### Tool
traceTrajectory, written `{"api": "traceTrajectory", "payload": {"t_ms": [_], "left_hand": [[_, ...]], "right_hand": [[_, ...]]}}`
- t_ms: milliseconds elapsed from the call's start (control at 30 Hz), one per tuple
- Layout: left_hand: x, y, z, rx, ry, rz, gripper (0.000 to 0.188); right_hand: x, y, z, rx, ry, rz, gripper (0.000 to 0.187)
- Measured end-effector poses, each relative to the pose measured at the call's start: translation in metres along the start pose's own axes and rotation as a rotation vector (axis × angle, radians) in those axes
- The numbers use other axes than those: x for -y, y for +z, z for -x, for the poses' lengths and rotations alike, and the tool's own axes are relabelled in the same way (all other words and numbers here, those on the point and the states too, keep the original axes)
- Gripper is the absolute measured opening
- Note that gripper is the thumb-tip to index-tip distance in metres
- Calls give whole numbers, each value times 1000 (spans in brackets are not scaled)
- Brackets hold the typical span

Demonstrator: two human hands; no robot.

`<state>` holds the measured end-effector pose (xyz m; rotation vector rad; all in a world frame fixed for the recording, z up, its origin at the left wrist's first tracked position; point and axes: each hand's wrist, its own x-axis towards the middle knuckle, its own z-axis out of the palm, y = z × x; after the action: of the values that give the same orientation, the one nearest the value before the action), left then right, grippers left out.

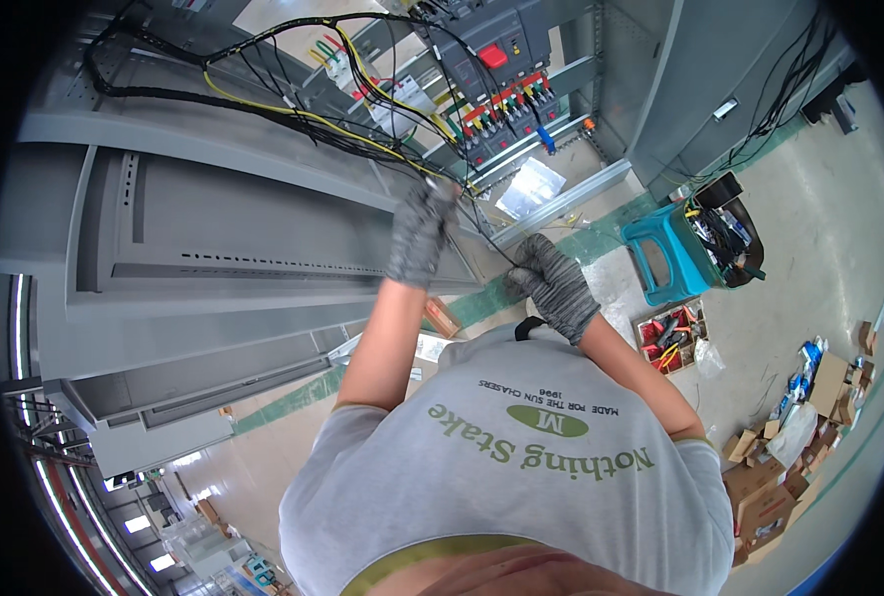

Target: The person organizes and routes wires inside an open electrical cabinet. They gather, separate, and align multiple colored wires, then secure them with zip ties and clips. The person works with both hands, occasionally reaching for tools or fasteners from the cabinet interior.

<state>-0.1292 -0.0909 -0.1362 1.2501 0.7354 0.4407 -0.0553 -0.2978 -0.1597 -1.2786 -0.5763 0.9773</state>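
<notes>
My left hand [424, 233], in a grey knit glove, is closed at the lower end of a black wire bundle [332, 127] that has yellow wires running along it. Its fingertips partly hide what they grip. My right hand [558, 288], gloved alike, pinches a thin black wire [488, 238] that stretches up toward the bundle beside my left hand. Beyond the hands, inside the open grey cabinet [243, 214], sits a dark grey circuit breaker [482, 45] with a red switch. Colour-marked terminals [506, 111] line up below it.
A blue stool [660, 258] at the right carries a black container [735, 233] of wires and tools. Next to it on the floor stands a box [670, 336] of red-handled tools. Cardboard boxes [765, 502] pile up at the far right. Black wires [785, 79] hang along the cabinet door.
</notes>
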Motion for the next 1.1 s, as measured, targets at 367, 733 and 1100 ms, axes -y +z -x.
{"api": "traceTrajectory", "payload": {"t_ms": [367,733,1100], "left_hand": [[-52,-11,-156,-137,424,-432,21],[-75,43,-208,-75,471,-181,24],[-70,16,-212,-30,646,-538,36]], "right_hand": [[-56,-16,-8,-136,104,14,18],[-79,-28,-28,-212,85,507,27],[-146,-75,-4,-335,192,587,27]]}}
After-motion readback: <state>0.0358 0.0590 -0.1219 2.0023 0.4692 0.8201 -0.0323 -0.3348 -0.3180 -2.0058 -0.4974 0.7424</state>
